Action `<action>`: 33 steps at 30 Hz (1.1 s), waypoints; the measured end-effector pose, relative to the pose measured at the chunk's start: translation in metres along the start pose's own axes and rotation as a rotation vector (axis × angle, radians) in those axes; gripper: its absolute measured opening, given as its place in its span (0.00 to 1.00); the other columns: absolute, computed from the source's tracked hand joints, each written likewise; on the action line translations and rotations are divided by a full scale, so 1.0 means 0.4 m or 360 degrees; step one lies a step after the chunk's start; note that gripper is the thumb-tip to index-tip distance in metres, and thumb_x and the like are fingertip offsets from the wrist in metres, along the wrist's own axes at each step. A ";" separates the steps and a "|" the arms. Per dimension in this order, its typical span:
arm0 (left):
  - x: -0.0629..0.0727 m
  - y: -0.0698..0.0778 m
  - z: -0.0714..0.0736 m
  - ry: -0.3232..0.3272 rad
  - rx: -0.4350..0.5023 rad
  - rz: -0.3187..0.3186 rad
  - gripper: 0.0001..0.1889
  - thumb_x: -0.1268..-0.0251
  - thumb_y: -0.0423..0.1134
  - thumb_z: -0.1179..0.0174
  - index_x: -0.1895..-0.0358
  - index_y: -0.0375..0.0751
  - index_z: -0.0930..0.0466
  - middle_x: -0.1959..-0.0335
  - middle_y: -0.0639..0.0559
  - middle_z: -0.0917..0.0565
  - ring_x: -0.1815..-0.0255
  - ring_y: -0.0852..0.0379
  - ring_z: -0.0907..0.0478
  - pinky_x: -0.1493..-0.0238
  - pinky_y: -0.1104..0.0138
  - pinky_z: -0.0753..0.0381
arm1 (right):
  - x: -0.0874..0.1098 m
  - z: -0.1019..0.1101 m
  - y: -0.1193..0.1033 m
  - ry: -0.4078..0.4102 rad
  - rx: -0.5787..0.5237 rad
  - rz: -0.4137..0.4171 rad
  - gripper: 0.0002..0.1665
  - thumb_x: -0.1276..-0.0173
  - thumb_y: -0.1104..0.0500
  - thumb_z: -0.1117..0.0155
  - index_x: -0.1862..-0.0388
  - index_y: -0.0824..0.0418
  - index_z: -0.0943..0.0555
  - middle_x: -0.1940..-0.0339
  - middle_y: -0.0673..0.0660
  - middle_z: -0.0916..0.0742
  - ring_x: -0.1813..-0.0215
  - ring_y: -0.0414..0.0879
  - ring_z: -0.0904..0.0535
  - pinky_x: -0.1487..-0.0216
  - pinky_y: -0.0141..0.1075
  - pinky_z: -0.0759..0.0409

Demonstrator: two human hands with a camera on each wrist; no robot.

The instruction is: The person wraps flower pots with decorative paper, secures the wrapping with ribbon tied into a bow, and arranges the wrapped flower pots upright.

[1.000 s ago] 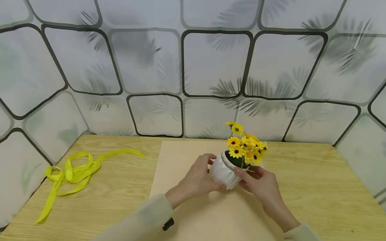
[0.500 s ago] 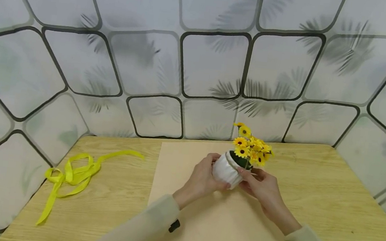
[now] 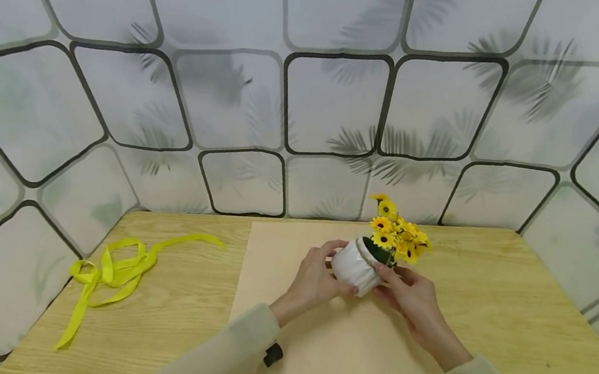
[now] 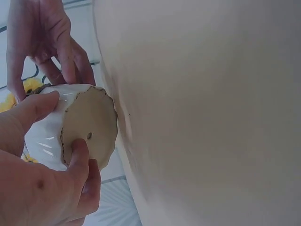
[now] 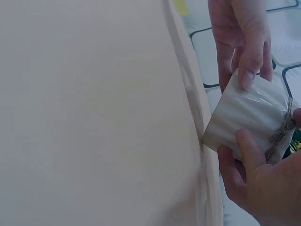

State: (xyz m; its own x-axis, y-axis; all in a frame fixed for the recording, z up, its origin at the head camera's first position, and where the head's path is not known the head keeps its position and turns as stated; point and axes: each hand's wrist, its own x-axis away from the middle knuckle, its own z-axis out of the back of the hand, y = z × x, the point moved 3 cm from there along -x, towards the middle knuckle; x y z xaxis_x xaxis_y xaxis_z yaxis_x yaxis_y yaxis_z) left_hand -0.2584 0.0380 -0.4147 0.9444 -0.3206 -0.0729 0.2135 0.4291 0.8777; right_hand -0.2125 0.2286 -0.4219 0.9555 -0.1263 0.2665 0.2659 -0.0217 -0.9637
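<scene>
A white ceramic flowerpot (image 3: 351, 267) with yellow artificial-looking flowers (image 3: 405, 239) is tilted to the right, flowers leaning away from my left hand. My left hand (image 3: 313, 283) grips its lower part from the left, a fingertip on the unglazed base (image 4: 99, 120) beside a small hole, seen in the left wrist view. From the right, my right hand (image 3: 419, 300) holds the pot near the rim, thumb on its side. Knotted twine (image 5: 283, 128) circles the pot's neck in the right wrist view. Part of the flowers' stems is hidden by my right fingers.
A large beige sheet (image 3: 336, 361) lies on the wooden table (image 3: 527, 314) beneath the pot. At the left, a loosely looped yellow ribbon (image 3: 79, 313) rests on the wood. Patterned fabric (image 3: 335, 105) stands behind the table and along both sides.
The pot has shifted a little to the right and tilted further to the right, with both hands keeping hold of it. The ribbon and sheet stay where they were.
</scene>
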 end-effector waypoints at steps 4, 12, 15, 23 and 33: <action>-0.002 0.005 -0.003 -0.0025 0.0014 -0.0025 0.44 0.55 0.34 0.19 0.29 0.50 0.27 0.40 0.40 0.27 0.47 0.48 0.18 0.51 0.63 0.13 | 0.005 0.001 0.004 -0.0011 -0.0117 -0.0006 0.40 0.24 0.48 0.36 0.27 0.75 0.34 0.49 0.55 0.15 0.55 0.37 0.12 0.46 0.33 0.14; -0.009 0.023 -0.004 -0.0085 0.0049 -0.0105 0.42 0.52 0.36 0.20 0.29 0.49 0.27 0.35 0.39 0.27 0.48 0.49 0.17 0.51 0.66 0.13 | 0.013 0.014 0.012 -0.0089 -0.0421 -0.0044 0.25 0.21 0.49 0.41 0.37 0.67 0.27 0.55 0.52 0.14 0.54 0.40 0.12 0.44 0.34 0.15; -0.013 0.030 -0.005 -0.0106 0.0064 -0.0141 0.41 0.51 0.35 0.21 0.29 0.47 0.26 0.33 0.40 0.27 0.46 0.47 0.17 0.50 0.67 0.14 | 0.017 0.020 0.015 -0.0147 -0.0561 -0.0044 0.13 0.19 0.52 0.43 0.47 0.59 0.22 0.56 0.54 0.14 0.53 0.43 0.12 0.44 0.33 0.15; -0.021 0.038 -0.016 -0.0179 0.0048 -0.0124 0.39 0.49 0.33 0.23 0.30 0.44 0.26 0.31 0.40 0.27 0.43 0.46 0.17 0.49 0.70 0.14 | 0.016 0.028 0.029 -0.0223 -0.0776 -0.0166 0.10 0.18 0.54 0.45 0.53 0.57 0.20 0.58 0.56 0.13 0.54 0.44 0.13 0.44 0.32 0.15; -0.033 0.049 -0.010 -0.0193 -0.0011 -0.0152 0.36 0.47 0.35 0.23 0.31 0.45 0.25 0.31 0.43 0.25 0.42 0.47 0.17 0.49 0.70 0.15 | 0.010 0.024 0.037 -0.0293 -0.0802 -0.0212 0.25 0.17 0.51 0.49 0.30 0.63 0.39 0.54 0.57 0.13 0.49 0.45 0.13 0.38 0.35 0.18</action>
State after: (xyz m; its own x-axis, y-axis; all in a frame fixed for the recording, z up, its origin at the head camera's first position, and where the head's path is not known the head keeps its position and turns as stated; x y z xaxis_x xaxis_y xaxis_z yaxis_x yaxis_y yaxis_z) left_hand -0.2656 0.0540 -0.3985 0.8826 -0.4598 -0.0980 0.3032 0.3974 0.8661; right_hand -0.2037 0.2373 -0.4349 0.9364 0.0845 0.3406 0.3351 -0.5033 -0.7964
